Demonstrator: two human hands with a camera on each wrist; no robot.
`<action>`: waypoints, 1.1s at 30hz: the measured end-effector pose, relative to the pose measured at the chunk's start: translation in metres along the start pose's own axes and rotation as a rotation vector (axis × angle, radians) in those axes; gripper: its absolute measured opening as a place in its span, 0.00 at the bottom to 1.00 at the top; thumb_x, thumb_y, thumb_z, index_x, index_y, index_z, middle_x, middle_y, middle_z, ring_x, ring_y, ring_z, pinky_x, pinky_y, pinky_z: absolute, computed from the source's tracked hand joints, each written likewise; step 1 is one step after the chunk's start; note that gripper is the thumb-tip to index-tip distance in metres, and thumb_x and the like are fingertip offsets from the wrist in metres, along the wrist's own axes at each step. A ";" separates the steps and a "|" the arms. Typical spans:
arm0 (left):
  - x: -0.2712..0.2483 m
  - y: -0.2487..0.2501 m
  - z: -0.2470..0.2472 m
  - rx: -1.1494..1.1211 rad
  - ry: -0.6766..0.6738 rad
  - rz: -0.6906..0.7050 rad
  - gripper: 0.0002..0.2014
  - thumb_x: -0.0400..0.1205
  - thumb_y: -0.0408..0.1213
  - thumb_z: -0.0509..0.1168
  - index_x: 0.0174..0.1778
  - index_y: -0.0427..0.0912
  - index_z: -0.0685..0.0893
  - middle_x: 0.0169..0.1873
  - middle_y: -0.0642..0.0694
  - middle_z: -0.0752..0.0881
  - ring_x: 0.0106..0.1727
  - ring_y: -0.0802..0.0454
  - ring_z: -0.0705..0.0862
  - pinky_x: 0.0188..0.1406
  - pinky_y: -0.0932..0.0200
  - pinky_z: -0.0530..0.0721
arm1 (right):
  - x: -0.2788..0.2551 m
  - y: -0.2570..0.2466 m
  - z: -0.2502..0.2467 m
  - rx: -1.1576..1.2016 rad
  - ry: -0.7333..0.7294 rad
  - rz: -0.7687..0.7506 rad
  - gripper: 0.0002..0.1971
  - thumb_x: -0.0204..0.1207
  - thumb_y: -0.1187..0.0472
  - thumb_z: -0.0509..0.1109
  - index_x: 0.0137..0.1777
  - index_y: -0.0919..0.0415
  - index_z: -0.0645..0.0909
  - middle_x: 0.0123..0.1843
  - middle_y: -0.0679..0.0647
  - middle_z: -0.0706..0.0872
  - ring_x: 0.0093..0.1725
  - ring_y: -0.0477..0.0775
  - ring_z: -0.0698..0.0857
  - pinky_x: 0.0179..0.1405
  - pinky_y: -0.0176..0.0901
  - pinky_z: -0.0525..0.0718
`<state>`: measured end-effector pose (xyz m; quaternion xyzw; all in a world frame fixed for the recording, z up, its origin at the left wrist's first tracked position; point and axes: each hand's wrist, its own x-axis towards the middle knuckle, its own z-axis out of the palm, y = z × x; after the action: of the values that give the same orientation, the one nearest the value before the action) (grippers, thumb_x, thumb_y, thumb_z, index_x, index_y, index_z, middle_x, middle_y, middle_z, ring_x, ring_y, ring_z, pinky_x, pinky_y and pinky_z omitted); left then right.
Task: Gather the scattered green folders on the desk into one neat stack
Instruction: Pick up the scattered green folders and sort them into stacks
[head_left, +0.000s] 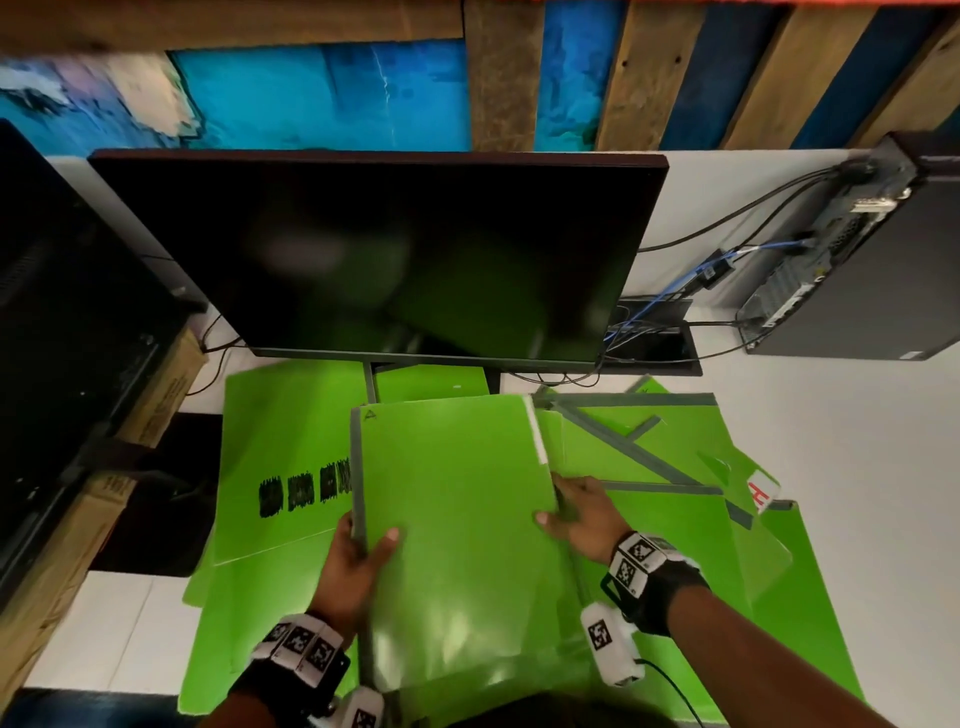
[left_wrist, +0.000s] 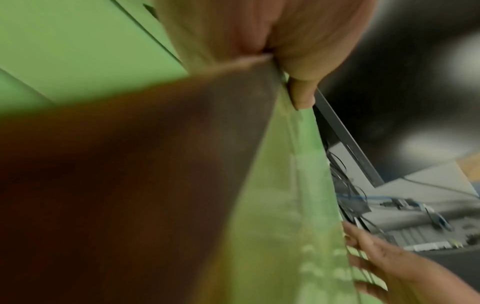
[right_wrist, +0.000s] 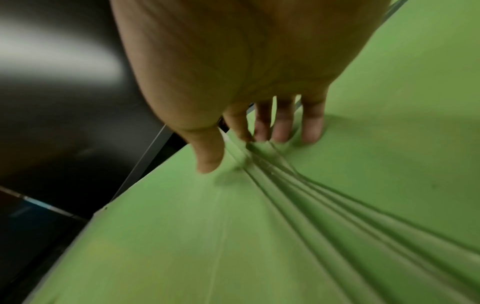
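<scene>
The left hand (head_left: 358, 561) grips the grey-spined left edge of a bundle of green folders (head_left: 457, 499) at frame centre, thumb on top. The right hand (head_left: 582, 514) pinches its right edge. More loose folders (head_left: 670, 467) lie scattered beneath, below the monitor (head_left: 384, 249).

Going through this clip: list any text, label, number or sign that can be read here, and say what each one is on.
"H", red on a white label at the corner of a green folder on the right.
Black scribble on the left green folder: text blacked out, unreadable.
Small triangle mark at the corner of the held folder stack: too small to read.
Print on the cardboard box at left: blurred.
Square coded tags on the wristbands: patterns, no words.
</scene>
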<state>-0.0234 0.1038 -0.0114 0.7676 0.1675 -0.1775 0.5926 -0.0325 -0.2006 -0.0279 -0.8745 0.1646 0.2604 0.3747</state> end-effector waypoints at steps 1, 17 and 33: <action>0.000 -0.003 -0.012 -0.028 0.001 -0.017 0.17 0.78 0.40 0.71 0.58 0.43 0.73 0.40 0.40 0.80 0.34 0.45 0.79 0.31 0.48 0.83 | 0.002 0.000 0.006 -0.018 0.088 0.037 0.37 0.75 0.42 0.68 0.81 0.54 0.61 0.75 0.60 0.65 0.76 0.62 0.66 0.77 0.50 0.65; -0.009 -0.025 -0.139 0.129 0.366 0.084 0.12 0.80 0.43 0.69 0.50 0.37 0.82 0.37 0.27 0.86 0.32 0.44 0.82 0.15 0.62 0.76 | 0.038 -0.032 0.006 0.254 0.235 0.329 0.35 0.60 0.63 0.83 0.67 0.61 0.71 0.61 0.57 0.80 0.62 0.61 0.80 0.63 0.50 0.80; 0.044 0.010 -0.066 0.144 0.122 0.125 0.21 0.79 0.46 0.69 0.53 0.30 0.78 0.23 0.45 0.71 0.20 0.52 0.68 0.15 0.67 0.67 | -0.092 0.164 -0.004 0.494 0.602 0.960 0.48 0.55 0.29 0.72 0.70 0.63 0.75 0.68 0.66 0.81 0.63 0.67 0.82 0.64 0.56 0.79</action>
<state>0.0254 0.1675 -0.0081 0.8266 0.1418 -0.1048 0.5344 -0.1851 -0.3040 -0.0652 -0.6254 0.6937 0.0961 0.3441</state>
